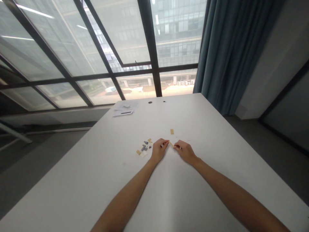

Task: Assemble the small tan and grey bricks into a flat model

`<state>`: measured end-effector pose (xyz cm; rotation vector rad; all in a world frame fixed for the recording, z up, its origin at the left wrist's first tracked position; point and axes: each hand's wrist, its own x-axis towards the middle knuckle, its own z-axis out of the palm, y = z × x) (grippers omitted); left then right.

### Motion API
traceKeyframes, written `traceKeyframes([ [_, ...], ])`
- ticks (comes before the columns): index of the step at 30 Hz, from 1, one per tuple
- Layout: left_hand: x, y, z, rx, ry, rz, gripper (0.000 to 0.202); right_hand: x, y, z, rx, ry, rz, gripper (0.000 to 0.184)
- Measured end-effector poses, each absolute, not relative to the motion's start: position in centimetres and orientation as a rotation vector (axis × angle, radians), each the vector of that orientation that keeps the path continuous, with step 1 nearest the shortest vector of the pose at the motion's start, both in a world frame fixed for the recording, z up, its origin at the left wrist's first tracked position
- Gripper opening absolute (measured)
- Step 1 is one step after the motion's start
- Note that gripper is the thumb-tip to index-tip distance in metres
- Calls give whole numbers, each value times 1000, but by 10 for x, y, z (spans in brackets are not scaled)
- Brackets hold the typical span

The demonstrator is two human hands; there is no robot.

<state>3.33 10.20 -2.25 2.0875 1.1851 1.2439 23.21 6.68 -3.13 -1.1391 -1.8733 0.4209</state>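
Note:
Between my two hands is a small tan strip (171, 144), slanted and too small to name its kind. My left hand (159, 149) pinches its upper left end. At its lower right end, the fingers of my right hand (185, 150) are pinched together. A flat tan rectangular piece (172, 131) lies on the table just beyond the hands. Left of my left hand is a loose scatter of small dark grey pieces (144, 147), with another tan piece (138, 152) and some pale pieces (143, 154) beside them.
The white table (116, 193) reaches toward a large window. Papers (120, 112) with a dark pen (126, 112) lie at its far left. A round dark disc (150, 102) and a small dark item (164, 101) sit near the far edge. A blue curtain (224, 58) hangs at right.

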Motion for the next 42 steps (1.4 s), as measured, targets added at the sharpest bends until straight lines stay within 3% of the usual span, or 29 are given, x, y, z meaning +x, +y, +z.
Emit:
traceKeyframes([
  [15, 33, 98, -18, 2133, 1125, 1186, 18, 232, 69, -38, -963, -1939, 610, 42],
  [28, 34, 98, -19, 2168, 1113, 1160, 18, 232, 66, -33, -953, -1933, 622, 47],
  [42, 35, 94, -15, 2192, 1100, 1189, 18, 232, 60, -21, -996, -1942, 548, 40],
])
